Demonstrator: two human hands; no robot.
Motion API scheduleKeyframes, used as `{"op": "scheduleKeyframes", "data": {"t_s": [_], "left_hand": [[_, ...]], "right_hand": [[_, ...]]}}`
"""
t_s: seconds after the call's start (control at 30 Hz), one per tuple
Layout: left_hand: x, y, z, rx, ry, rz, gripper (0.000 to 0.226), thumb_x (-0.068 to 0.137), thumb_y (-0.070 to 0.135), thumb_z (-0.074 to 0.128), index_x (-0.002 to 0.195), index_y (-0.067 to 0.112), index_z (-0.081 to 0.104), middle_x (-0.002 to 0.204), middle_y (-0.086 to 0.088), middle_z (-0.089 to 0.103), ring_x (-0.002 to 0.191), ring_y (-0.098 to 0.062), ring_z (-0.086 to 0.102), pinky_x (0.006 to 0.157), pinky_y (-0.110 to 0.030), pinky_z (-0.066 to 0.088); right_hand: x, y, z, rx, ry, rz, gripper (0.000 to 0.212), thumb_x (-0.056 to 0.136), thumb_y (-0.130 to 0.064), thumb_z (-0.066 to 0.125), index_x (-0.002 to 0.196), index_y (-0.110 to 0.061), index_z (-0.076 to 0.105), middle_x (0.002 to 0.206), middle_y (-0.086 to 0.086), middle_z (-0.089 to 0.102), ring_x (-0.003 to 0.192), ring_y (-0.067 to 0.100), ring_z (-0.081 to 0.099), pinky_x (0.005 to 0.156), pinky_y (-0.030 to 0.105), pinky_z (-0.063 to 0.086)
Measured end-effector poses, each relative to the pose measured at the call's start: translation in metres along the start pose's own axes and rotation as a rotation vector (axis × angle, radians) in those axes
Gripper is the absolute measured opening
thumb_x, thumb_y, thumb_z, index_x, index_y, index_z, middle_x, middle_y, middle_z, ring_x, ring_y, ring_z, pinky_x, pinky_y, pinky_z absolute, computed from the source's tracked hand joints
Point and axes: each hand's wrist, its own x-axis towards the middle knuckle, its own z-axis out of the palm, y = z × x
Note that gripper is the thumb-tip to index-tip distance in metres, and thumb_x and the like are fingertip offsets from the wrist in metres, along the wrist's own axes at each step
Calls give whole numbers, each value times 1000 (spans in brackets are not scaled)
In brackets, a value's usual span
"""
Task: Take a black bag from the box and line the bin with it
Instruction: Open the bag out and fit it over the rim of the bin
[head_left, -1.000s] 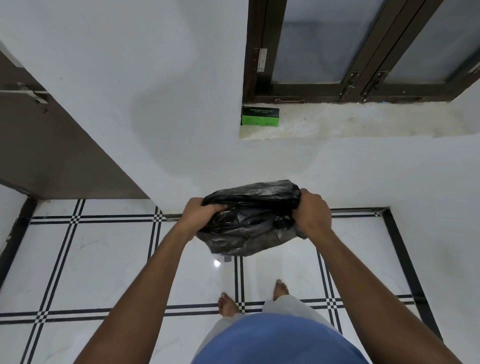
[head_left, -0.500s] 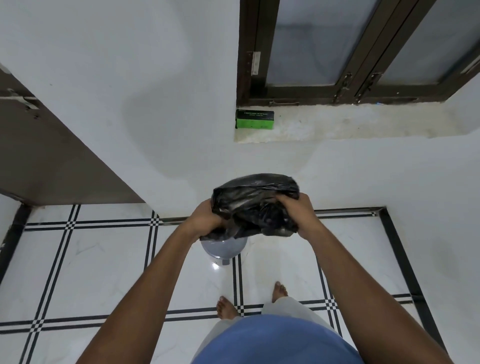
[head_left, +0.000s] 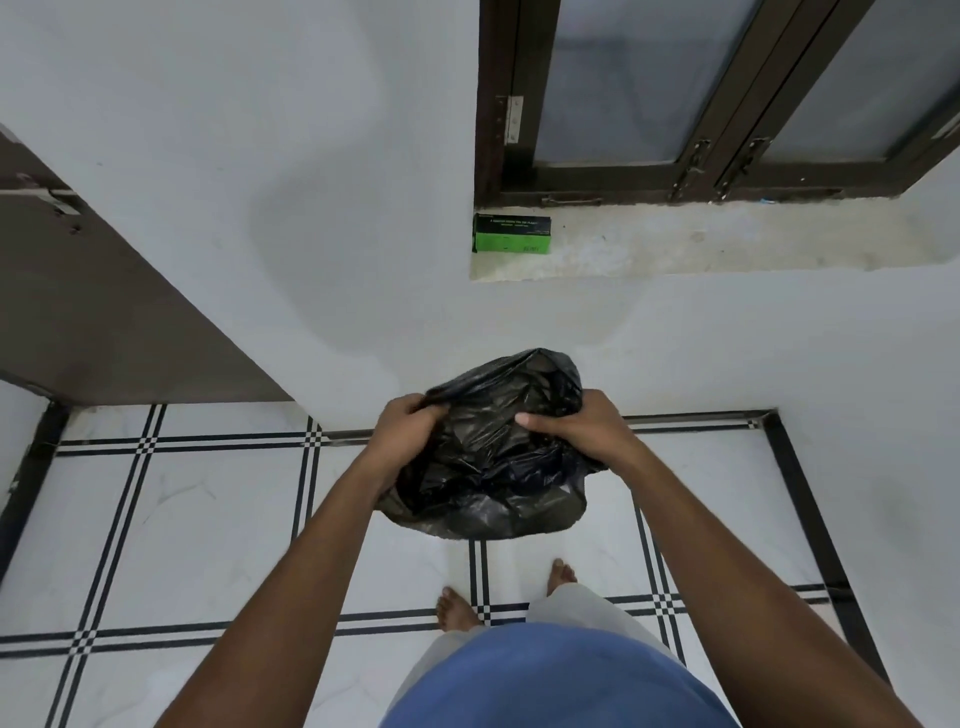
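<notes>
Two bare feet (head_left: 558, 574) stand on our tiled floor (head_left: 208, 519). Beyond them our left hand (head_left: 408, 428) and right hand (head_left: 576, 431) clutch the black bag (head_left: 488, 467), fingers curled round its crumpled mouth. Farther off, above the bag, sits the green box (head_left: 511, 235) on the windowsill (head_left: 727, 244).

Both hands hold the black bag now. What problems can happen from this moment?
1. The left hand and right hand grip the bunched black bag; pulling hard to open it may tear the thin plastic.
2. The bag hides whatever is below it, so lowering it is partly blind and it could miss the rim.
3. Bare feet on the glossy floor could slip.
</notes>
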Motion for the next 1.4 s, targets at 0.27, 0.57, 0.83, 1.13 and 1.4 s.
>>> {"op": "scheduleKeyframes", "data": {"t_s": [0.27,0.57,0.83,1.13,1.4], "left_hand": [[-4,2,-7,-405,-177,-130,32,91,24,73,115,5,83,112,-19,84,95,-34,81,88,-42,63],[-3,-4,-2,426,12,180,19,104,33,70,113,19,79,101,2,75,101,-25,69,86,-32,48],[-5,-1,22,-75,-149,8,34,101,46,77,126,23,76,116,2,84,114,-23,79,97,-35,59],[9,5,56,988,3,215,119,54,65,100,142,17,35,125,-7,53,107,-33,67,92,-49,61],[19,35,60,469,87,99,27,100,39,67,113,19,79,107,-1,79,102,-27,73,89,-37,55]], "right_hand": [[-2,15,2,97,-109,42,53,76,-50,99,122,-29,83,114,-8,85,110,14,81,105,40,61],[-7,9,8,-90,-219,4,62,72,-38,104,127,-25,79,116,-7,84,110,14,79,106,39,61],[1,22,-3,-237,-83,19,31,101,-37,79,124,-15,79,107,1,78,96,19,70,79,28,53],[34,9,-35,538,-180,239,35,94,-26,81,122,-6,80,112,15,85,105,35,82,100,52,65],[69,12,-55,81,134,-116,39,91,-37,86,124,-19,79,116,0,82,110,22,76,97,38,61]]}}
